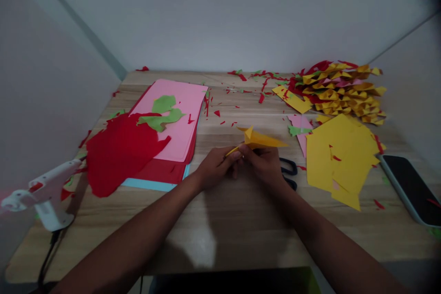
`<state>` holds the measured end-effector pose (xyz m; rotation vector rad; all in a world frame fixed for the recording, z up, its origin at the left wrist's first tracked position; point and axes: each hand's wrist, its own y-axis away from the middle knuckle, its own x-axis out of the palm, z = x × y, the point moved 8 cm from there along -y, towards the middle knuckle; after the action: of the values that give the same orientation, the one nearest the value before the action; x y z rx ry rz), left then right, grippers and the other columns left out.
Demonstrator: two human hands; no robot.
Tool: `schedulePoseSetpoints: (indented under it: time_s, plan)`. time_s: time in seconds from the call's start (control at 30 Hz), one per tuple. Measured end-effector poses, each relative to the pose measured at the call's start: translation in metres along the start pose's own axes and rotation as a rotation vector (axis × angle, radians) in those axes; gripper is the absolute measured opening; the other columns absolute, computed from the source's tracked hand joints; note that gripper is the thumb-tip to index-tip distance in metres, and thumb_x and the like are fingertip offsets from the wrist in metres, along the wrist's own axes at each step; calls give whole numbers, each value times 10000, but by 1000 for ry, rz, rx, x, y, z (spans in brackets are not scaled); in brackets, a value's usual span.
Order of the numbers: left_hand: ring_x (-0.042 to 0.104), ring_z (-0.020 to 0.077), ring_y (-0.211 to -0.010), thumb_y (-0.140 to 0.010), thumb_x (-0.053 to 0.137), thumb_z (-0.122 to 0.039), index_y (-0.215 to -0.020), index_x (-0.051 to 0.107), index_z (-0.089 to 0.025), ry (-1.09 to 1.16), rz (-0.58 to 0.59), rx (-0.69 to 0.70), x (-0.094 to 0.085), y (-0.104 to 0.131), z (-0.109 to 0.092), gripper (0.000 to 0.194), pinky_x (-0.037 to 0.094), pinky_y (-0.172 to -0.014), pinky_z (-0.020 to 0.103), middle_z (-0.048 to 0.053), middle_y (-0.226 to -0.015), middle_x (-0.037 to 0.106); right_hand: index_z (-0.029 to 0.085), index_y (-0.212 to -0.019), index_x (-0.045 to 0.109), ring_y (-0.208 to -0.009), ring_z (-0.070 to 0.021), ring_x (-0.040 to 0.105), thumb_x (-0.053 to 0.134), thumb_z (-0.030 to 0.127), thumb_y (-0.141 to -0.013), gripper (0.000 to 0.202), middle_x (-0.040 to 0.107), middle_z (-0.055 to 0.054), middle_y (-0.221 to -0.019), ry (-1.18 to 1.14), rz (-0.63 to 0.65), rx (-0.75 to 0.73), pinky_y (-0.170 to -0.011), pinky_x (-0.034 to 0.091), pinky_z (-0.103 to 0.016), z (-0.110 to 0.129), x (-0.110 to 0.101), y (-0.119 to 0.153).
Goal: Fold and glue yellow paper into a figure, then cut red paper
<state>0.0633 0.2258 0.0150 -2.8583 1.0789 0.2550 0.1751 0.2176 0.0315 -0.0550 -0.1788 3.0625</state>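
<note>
Near the middle of the desk (241, 220), the folded yellow paper (263, 139) is pinched closed in the right hand's (265, 164) fingers, which is def the nearer hand, long axis roughly sideways with the tapered point sticking out rightward past the knuckles. Left of that, a thin yellow end (232, 151) is gripped in the left hand's (218, 167) closed fingers; whether it's all one piece can't be told.

No readable text, label, brand, number or sign shows anywhere
</note>
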Motion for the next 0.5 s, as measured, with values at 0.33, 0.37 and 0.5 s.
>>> schedulePoseSetpoints:
  time_s: [0.33,0.37,0.5]
  plan:
    - [576,128,-540,-1014,370,-463,-861,582,-175,25,-1,26,-1,2,-2,389,442,-620,238,-23,-575,617,223,-708,672,-613,-142,585,668,335,-824,162,626,12,-640,138,46,-55,-649,480,-288,2,-6,-1]
    - [574,128,-540,-1014,372,-464,-871,581,-176,18,-3,33,-1,2,-2,383,442,-620,238,-24,-579,616,224,-694,667,-607,-142,581,662,332,-829,173,623,11,-635,141,45,-55,-645,479,-287,3,-6,0]
    - [583,136,-574,-1011,363,-485,-864,604,-170,-15,-1,63,-1,2,-5,423,446,-642,244,-9,-601,629,217,-691,664,-538,-125,527,688,362,-807,187,577,25,-577,35,29,16,-567,451,-268,0,-4,0]
